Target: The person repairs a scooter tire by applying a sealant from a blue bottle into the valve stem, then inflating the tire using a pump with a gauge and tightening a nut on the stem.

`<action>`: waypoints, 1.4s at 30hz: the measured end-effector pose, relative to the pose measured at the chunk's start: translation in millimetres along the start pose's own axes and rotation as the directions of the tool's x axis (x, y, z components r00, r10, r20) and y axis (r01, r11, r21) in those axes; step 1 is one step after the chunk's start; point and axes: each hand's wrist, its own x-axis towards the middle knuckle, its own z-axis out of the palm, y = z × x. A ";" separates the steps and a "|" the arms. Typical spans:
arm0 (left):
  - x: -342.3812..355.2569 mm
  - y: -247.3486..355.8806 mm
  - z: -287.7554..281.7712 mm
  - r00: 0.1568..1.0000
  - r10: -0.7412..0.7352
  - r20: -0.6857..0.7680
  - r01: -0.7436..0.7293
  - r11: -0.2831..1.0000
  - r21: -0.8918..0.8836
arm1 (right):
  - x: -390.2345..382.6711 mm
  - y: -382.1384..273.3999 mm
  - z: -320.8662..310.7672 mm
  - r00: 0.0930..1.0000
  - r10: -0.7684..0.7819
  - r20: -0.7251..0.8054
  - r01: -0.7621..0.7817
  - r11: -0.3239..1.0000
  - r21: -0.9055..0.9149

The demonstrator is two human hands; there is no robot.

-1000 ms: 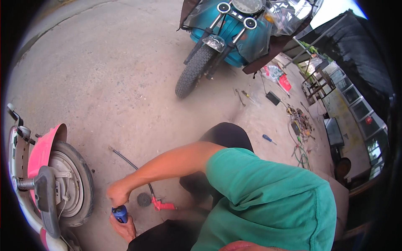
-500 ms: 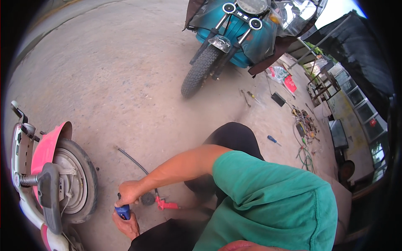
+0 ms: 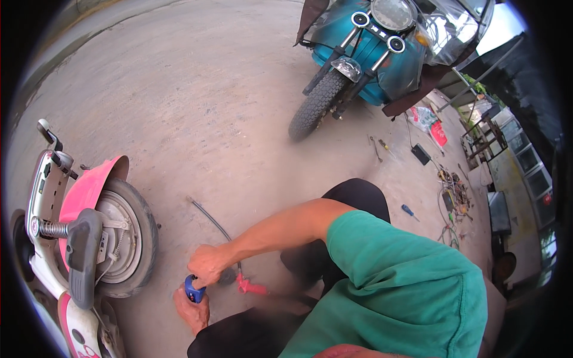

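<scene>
A small blue container (image 3: 194, 290) is held low beside the scooter's wheel. My left hand (image 3: 191, 309) wraps round it from below. My right hand (image 3: 208, 263) is closed over its top end, which the fingers hide. I cannot tell whether that is a cap or a nozzle. Just right of my hands lies a red trigger-handled air tool (image 3: 250, 287) with a black hose (image 3: 210, 218) running off to the far left. A dark round part (image 3: 227, 276) sits beside the tool, partly behind my right hand.
At the left a white and pink scooter (image 3: 83, 262) lies tipped, its wheel (image 3: 143, 238) towards me. A teal three-wheeler (image 3: 364, 65) stands ahead. On the right are a screwdriver (image 3: 409, 210), a black box (image 3: 420, 154), a tangle of wires (image 3: 456, 191) and a red-and-white bag (image 3: 430, 125).
The whole view has shifted, so the scene sits further right. My right hand has come down closer over the blue container, covering the dark top that showed before.
</scene>
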 end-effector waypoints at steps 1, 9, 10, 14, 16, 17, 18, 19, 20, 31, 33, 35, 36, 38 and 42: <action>-1.2 -2.9 1.0 1.000 -0.005 -0.005 0.005 1.000 0.006 | 2.1 -1.3 3.3 1.000 -0.009 0.002 0.009 1.000 0.000; 6.7 -10.3 2.3 0.993 -0.034 0.115 0.045 0.995 -0.092 | 5.3 -3.9 -4.1 0.999 0.019 0.036 -0.017 0.998 -0.062; 7.1 -10.1 1.9 0.993 -0.039 0.112 0.049 0.995 -0.090 | 6.5 -4.4 -3.5 0.999 0.014 0.039 -0.012 0.998 -0.063; 13.4 7.3 -0.7 0.955 -0.184 0.232 0.240 0.941 -0.240 | 8.3 -3.9 -4.4 0.997 -0.081 -0.005 0.080 0.992 -0.103; 13.4 8.6 0.0 0.915 -0.272 0.297 0.360 0.884 -0.297 | 7.4 -4.8 -6.7 0.993 -0.115 -0.020 0.113 0.988 -0.106; 12.4 2.1 2.5 0.919 -0.246 0.309 0.344 0.884 -0.318 | 6.3 -8.4 -9.9 0.993 -0.115 -0.004 0.113 0.986 -0.118; 10.5 -3.0 6.1 0.922 -0.220 0.320 0.328 0.882 -0.338 | 5.5 -10.4 -12.2 0.993 -0.114 0.011 0.114 0.985 -0.131; 7.7 -6.5 11.6 0.921 -0.225 0.317 0.331 0.881 -0.337 | 5.7 -9.3 -12.7 0.993 -0.118 0.014 0.119 0.984 -0.131; 6.7 -7.3 18.8 0.950 -0.193 0.243 0.270 0.902 -0.338 | 5.4 -5.4 -12.8 0.991 -0.130 0.033 0.133 0.980 -0.146; 4.3 -10.2 31.0 0.995 0.040 -0.096 -0.059 0.979 -0.196 | 9.8 6.0 7.7 0.999 -0.035 0.007 0.035 0.999 -0.038; 6.3 -9.9 30.3 0.996 -0.022 -0.088 0.005 0.982 -0.191 | 12.0 3.0 4.6 0.999 0.037 -0.001 -0.037 0.998 -0.051; 13.0 -8.2 26.0 0.996 -0.045 -0.075 0.028 0.977 -0.213 | 10.2 0.0 -4.7 0.999 0.032 -0.018 -0.033 0.998 -0.052; 15.7 -8.5 23.6 0.996 -0.064 -0.062 0.047 0.970 -0.237 | 9.2 -2.8 -10.5 0.999 0.030 -0.037 -0.032 0.998 -0.054; 18.1 -14.3 20.3 0.997 -0.042 -0.070 0.024 0.971 -0.240 | 8.4 -7.4 -18.5 0.999 -0.007 -0.042 0.004 0.997 -0.071; 24.4 -17.7 18.3 0.995 0.024 -0.096 -0.047 0.970 -0.240 | 8.8 -7.2 -18.6 0.995 -0.070 -0.073 0.062 0.993 -0.105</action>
